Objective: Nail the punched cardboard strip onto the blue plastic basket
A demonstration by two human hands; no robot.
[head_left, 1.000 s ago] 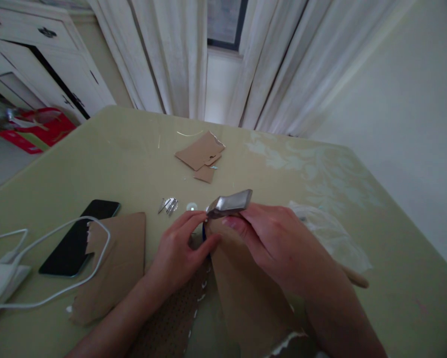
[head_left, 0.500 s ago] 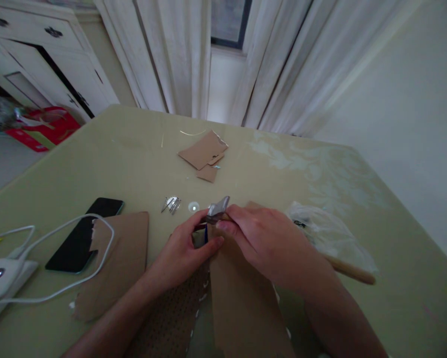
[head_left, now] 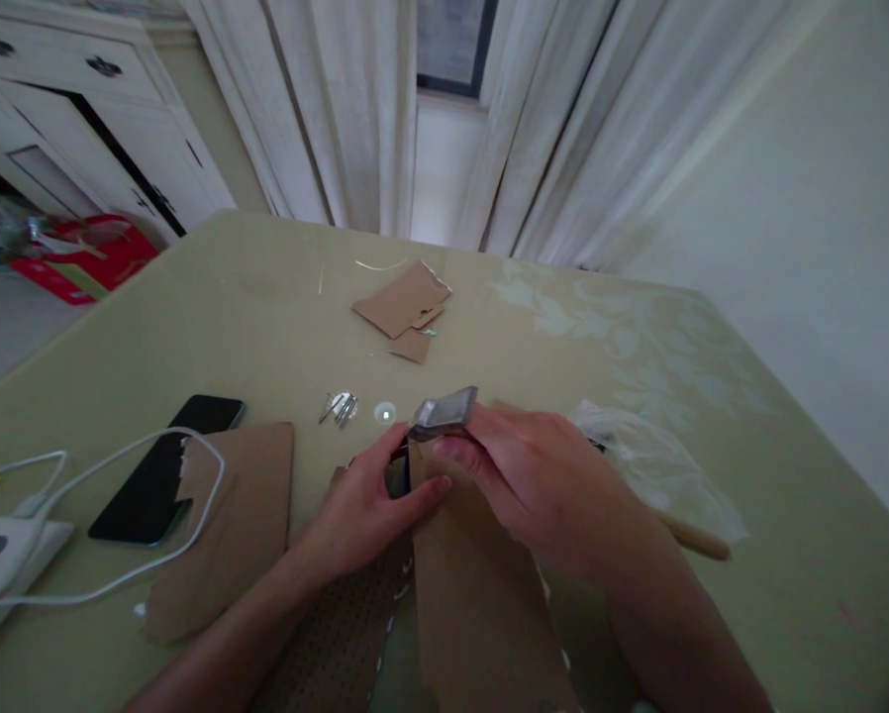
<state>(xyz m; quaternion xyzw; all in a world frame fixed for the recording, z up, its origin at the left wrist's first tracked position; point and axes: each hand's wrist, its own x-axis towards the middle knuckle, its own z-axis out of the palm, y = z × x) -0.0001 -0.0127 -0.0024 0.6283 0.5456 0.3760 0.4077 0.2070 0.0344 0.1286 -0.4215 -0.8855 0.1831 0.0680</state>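
Note:
My right hand point(head_left: 541, 475) is wrapped round a hammer near its metal head point(head_left: 448, 411). The wooden handle point(head_left: 693, 538) comes out behind my right wrist. The head lies against the far end of a long folded cardboard strip point(head_left: 481, 594), which stretches toward me. My left hand point(head_left: 370, 500) grips the strip's far left corner, its thumb lying on the cardboard face. Something dark blue shows at that corner, mostly hidden by the fingers. Left of the strip, under my left forearm, is a brown piece dotted with holes point(head_left: 341, 624), with white stitches along its edge.
Several thin nails point(head_left: 341, 408) lie beside a small clear disc point(head_left: 385, 413). Cardboard scraps point(head_left: 404, 302) are farther back. At left are a phone point(head_left: 166, 475), a cardboard piece point(head_left: 237, 525) and a power strip point(head_left: 18, 560) with a white cable. A plastic bag point(head_left: 659, 465) lies at right.
The hammer head has turned, showing more of its flat side, and shifted slightly right. Its handle end has drawn in closer to my right forearm. My left hand keeps its hold.

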